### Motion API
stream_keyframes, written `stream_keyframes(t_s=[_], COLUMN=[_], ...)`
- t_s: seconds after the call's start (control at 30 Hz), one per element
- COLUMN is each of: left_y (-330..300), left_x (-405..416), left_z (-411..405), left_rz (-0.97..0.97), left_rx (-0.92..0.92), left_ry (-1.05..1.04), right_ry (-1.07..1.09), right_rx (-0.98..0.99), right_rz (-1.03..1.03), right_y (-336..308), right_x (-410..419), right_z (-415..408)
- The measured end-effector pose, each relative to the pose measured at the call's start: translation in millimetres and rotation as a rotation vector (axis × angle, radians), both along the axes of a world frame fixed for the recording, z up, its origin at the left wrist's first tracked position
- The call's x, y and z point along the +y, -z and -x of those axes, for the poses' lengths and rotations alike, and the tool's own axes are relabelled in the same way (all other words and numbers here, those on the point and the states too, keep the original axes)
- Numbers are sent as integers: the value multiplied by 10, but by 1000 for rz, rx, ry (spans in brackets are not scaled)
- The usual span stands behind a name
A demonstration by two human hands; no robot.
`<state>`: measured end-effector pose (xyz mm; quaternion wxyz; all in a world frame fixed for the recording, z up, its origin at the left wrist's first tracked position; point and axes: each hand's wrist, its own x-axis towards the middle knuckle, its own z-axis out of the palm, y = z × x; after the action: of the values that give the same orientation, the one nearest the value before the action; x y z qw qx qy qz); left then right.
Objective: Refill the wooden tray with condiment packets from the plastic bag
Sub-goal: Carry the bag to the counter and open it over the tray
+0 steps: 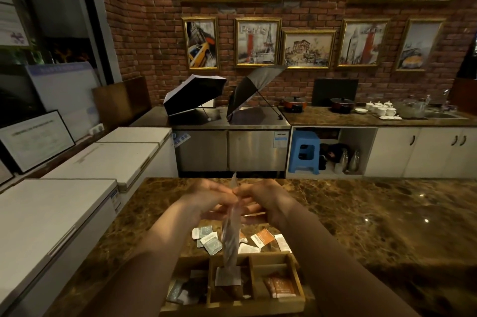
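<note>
- The plastic bag (230,236) hangs upright between both hands, above the middle of the wooden tray (296,280). Its top edge is pinched at about chest height and its lower end dangles into or just over the centre compartment; I cannot tell which.
- The bag looks thin, clear and limp, so I judge it light, floppy and a little slippery. The mouth at the top is the sensible place to hold it, with a second hold on the bottom corner for tipping.
- The left hand (206,194) grips the bag's top edge from the left, fingers closed on the film.
- The right hand (260,195) grips the same edge from the right, also closed on it, as if spreading the mouth.
- One tray, with three main compartments: dark packets on the left, a pale packet (227,276) in the centre, orange packets (280,287) on the right. Blur prevents an exact count inside.
- Loose packets lie on the bench (374,226) just beyond the tray: about four grey-white ones (210,239) at left, and one orange-and-white one (263,237) with roughly three white ones at right. They look flat, small and light, easily picked up by an edge.
</note>
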<state>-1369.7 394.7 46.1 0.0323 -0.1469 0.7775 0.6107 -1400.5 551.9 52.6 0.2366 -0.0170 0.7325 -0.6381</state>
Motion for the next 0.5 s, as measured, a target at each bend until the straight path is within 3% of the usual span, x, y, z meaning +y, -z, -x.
stream_keyframes(t_s=[0.23,0.37,0.5], left_y=[-89,-109,-90], left_x=[-118,-217,-340], left_z=[-90,-112,-140], left_rz=[-27,-73,165], left_rx=[-5,-31,25], left_ry=[85,13,-105], right_ry=[-67,-16,5], right_rx=[-104,-18,133], right_rz=[63,-42,-227], right_y=[-18,35,97], right_x=[48,133,314], right_z=[21,42,93])
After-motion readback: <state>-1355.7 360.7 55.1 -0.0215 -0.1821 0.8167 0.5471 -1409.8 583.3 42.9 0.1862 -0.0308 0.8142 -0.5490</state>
